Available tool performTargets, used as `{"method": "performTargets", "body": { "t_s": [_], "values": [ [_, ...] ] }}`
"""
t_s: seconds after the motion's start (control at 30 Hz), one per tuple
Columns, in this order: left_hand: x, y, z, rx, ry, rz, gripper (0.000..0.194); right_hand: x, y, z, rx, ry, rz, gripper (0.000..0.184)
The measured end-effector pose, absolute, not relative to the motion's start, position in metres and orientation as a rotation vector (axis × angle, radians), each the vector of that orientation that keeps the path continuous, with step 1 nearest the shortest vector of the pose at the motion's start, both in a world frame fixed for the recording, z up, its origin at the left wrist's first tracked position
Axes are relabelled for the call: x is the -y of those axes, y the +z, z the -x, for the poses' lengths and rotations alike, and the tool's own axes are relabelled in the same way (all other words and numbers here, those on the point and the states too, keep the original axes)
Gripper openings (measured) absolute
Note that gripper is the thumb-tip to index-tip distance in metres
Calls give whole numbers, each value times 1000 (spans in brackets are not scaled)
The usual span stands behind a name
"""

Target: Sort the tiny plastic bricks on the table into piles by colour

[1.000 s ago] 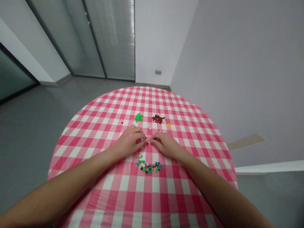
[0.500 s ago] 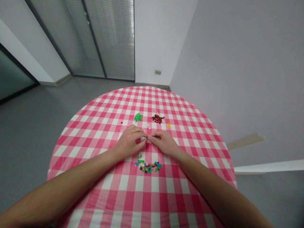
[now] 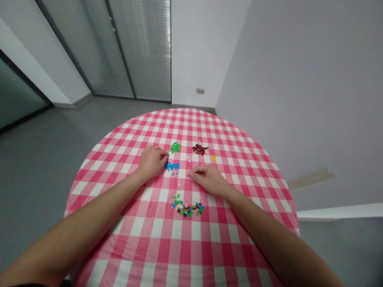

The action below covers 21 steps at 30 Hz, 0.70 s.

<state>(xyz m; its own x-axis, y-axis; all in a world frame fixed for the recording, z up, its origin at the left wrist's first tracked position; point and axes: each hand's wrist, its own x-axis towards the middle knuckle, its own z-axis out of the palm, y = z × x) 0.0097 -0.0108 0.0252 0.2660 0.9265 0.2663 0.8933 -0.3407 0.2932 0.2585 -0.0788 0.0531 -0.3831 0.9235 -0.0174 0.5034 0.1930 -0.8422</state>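
Note:
My left hand [image 3: 153, 160] is pinched closed around a small green toy brick [image 3: 168, 156], just left of the green brick pile [image 3: 175, 147]. Beneath its fingertips lies a blue brick pile [image 3: 172, 166]. My right hand [image 3: 208, 180] rests on the cloth to the right of the blue bricks. Its thumb and fingers are closed together, and whatever may be between them is too small to make out. Nearer to me is a mixed heap of green, blue, brown and cream bricks [image 3: 188, 210].
A brown brick pile [image 3: 200, 149] lies at the back, with yellow bricks [image 3: 213, 158] to its right and a few whitish bricks [image 3: 189, 159] in front. All lie on a round table with a red-and-white checked cloth [image 3: 191, 251]. A wall [image 3: 299, 99] rises to the right.
The hands were together at the middle, with a tiny green brick between their fingertips. My left hand has moved away and left toward the green pile, uncovering the blue bricks. My right hand has barely moved.

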Motion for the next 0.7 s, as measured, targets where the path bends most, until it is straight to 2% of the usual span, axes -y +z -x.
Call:
{"method": "performTargets", "body": {
  "t_s": [0.23,0.43,0.6,0.7],
  "values": [
    [14,23,-10,-1709,598,-2472,34,80,78,-282,2535,1173,1135,17],
    [20,23,-8,-1621,704,-2523,31,87,87,-286,2746,1200,1239,12],
    [23,25,-9,-1520,766,-2515,29,91,84,-279,2727,1254,1091,26],
    [22,25,-10,-1534,696,-2566,31,92,81,-278,2728,1255,1050,28]
  ]
}}
